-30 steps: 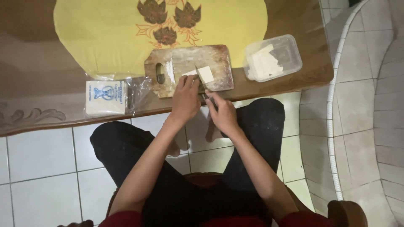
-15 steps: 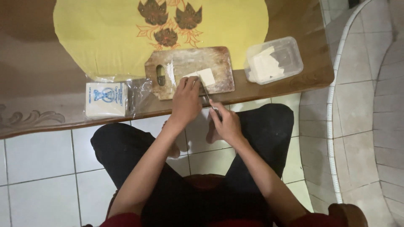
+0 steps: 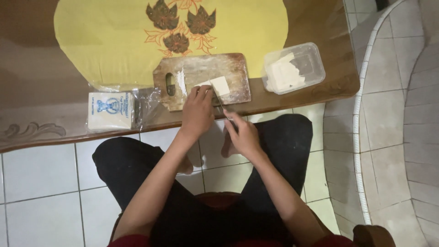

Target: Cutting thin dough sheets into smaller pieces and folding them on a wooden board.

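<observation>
While left hand steadies the white block, right hand grips a knife.

Yellow cloth, plastic tub, wrapped pkg

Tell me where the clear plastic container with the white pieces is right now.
In the head view, the clear plastic container sits on the wooden table, right of the cutting board and near the table's right end.

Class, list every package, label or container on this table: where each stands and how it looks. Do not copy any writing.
Wrapped block: table's near edge, left of the cutting board; square, cream, blue label, clear wrapper.
Plastic box: right of the board; clear, rectangular, holding pale slices.
No signs or screens.
</observation>
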